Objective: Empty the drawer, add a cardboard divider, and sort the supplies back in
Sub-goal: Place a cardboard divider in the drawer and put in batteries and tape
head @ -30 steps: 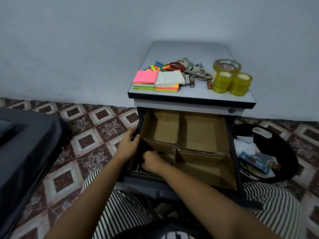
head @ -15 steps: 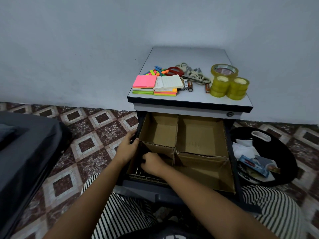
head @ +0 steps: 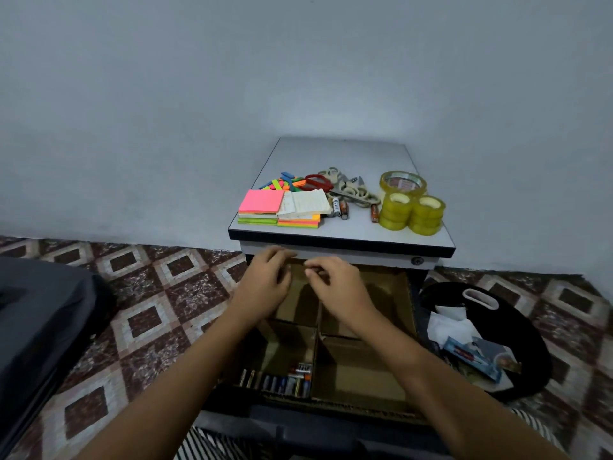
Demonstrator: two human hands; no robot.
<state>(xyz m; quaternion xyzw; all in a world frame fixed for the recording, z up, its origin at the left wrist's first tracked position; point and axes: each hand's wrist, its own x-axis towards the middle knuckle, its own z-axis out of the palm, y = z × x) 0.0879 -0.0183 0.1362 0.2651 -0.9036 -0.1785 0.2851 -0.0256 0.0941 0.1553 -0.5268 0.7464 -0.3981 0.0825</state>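
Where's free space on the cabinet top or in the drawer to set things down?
The cabinet top is bare behind the scissors and tape rolls; its front is crowded with sticky notes. In the drawer, the front-right compartment is bare, the front-left holds batteries, and the left hand and right hand hover over the back.

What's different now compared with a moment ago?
Both hands lifted out of the near-left compartment of the drawer and moved back: the left hand let go of its left edge and, with the right hand, now hovers over the rear compartments; whether either holds anything is unclear. This uncovers batteries in the near-left compartment. Cardboard divider, sticky notes and tape rolls stayed put.
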